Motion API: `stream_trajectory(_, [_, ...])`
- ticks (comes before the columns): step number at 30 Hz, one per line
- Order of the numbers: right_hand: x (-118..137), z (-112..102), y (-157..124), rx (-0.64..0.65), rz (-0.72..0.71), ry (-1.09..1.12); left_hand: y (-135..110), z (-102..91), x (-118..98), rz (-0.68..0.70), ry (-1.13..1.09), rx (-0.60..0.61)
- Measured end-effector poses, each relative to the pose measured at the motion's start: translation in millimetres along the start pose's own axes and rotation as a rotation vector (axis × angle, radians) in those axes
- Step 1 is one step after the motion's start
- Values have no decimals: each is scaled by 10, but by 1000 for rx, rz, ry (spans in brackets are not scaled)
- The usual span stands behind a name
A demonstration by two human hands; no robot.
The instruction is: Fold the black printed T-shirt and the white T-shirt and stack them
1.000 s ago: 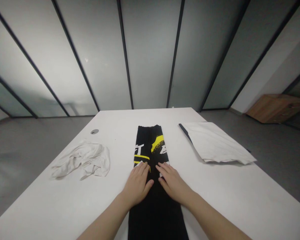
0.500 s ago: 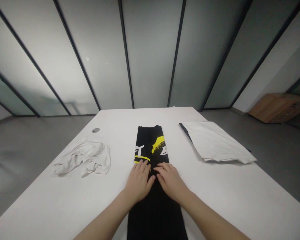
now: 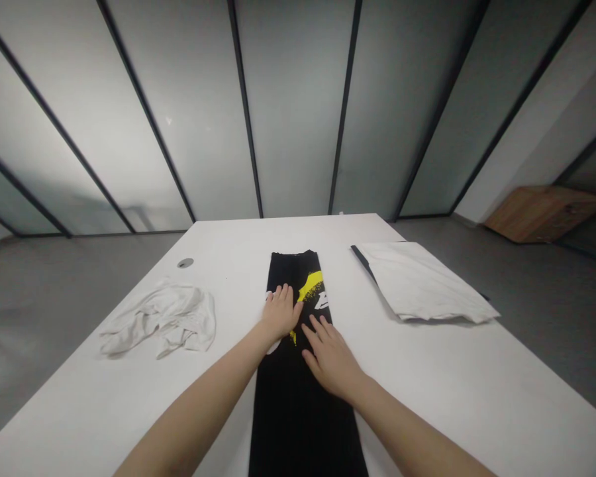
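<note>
Black pants (image 3: 302, 411) with yellow and white print lie lengthwise on the white table, the waistband at the far end and the near end running out of view. On the upper left of the print rests my left hand (image 3: 279, 313), flat and open, covering part of the white lettering. My right hand (image 3: 332, 354) lies lower, along the right side of the pants, its fingers spread on the black fabric. Neither hand grips the cloth.
A crumpled white cloth (image 3: 163, 318) lies on the left of the table (image 3: 218, 411). To the right is a flat, folded white garment (image 3: 422, 281) with a dark edge. Near the left edge sits a round grey grommet (image 3: 185, 263). A wooden cabinet (image 3: 541, 213) stands beyond.
My left hand has slid farther up the pants, over the white lettering. My right hand has stayed near its place, moving slightly, its fingers spread wider. The view has shifted a little.
</note>
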State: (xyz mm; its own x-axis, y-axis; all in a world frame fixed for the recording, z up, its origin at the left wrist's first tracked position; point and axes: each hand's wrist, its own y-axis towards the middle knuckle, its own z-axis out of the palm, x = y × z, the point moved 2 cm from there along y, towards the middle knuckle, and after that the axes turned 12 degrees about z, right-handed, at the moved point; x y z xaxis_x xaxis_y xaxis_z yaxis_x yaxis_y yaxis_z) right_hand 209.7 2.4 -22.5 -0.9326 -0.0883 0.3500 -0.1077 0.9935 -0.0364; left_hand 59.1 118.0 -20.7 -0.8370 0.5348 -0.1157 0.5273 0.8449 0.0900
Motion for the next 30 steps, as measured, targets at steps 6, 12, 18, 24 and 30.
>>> stream_trajectory(6, [8,-69,-23,48,-3,17,531,36,168,-117,-35,-8])
stream_trajectory(12, [-14,-97,-24,66,-19,39,762,17,247,-147,-69,-51])
stream_trajectory(18, [-83,-105,-57,62,-63,106,517,-103,110,-121,-71,-311])
stream_trajectory(24, [-120,-178,-27,-85,-76,184,29,-249,-65,27,-94,-270])
stream_trajectory(30, [-271,-317,-17,-81,248,31,-779,-100,-72,93,-38,-106])
